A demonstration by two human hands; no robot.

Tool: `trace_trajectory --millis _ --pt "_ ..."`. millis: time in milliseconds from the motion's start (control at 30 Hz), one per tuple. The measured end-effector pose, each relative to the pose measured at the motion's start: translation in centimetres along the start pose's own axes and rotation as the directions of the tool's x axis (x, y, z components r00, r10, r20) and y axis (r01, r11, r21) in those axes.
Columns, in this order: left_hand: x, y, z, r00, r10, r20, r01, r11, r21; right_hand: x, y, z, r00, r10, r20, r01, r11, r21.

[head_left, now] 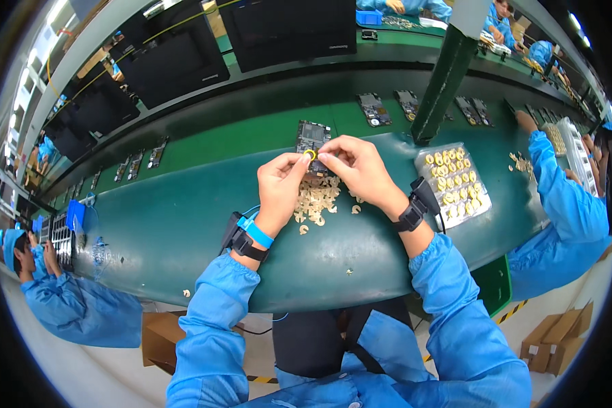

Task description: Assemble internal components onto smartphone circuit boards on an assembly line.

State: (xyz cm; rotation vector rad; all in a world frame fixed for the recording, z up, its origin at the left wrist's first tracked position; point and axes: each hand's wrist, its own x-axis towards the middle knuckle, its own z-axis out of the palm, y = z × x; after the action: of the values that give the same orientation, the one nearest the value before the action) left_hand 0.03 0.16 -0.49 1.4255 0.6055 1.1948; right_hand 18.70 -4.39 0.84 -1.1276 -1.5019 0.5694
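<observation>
In front of me a dark circuit board (313,132) lies at the far side of the green table. Over its near end is a small round yellow-rimmed part (311,154), pinched from the left by the thumb and finger of my left hand (281,183). My right hand (362,170) closes its thumb and forefinger on the part's right side. Fingertips hide much of it, along with the board's near end. Just below my hands spreads a heap of small cream-coloured curved pieces (317,199).
A clear tray (454,183) with rows of round yellow parts sits right of my right hand. Beyond the table, more boards (374,109) lie along a green conveyor (231,146). A green post (443,88) rises at the back. Co-workers sit left (75,306) and right (557,217).
</observation>
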Motion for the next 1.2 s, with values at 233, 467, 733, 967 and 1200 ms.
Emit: trace_trajectory --millis 233,467,733,967,1200 --pt "0.0 -0.4 -0.4 0.995 0.062 0.079 -0.068 0.994 0.082 -0.4 1.2 0.7 1.000 0.005 -0.015 -0.003 0.993 0.117" --pt "-0.2 -0.2 -0.4 0.997 0.046 0.067 -0.051 0.996 0.074 -0.3 -0.8 0.1 0.997 -0.043 0.062 0.045 0.998 -0.033" --pt "-0.5 0.0 -0.6 0.997 0.024 0.080 -0.033 0.993 0.112 -0.4 -0.4 -0.1 0.996 -0.083 0.043 0.082 0.996 0.015" --pt "-0.7 0.1 -0.3 0.990 0.141 0.030 -0.144 0.981 0.132 -0.3 -0.6 0.3 0.980 -0.196 0.025 0.197 0.979 -0.058" --pt "-0.9 0.2 0.3 0.989 0.115 0.088 -0.126 0.983 0.130 -0.4 -0.2 0.6 0.979 -0.201 -0.013 0.201 0.979 -0.020"
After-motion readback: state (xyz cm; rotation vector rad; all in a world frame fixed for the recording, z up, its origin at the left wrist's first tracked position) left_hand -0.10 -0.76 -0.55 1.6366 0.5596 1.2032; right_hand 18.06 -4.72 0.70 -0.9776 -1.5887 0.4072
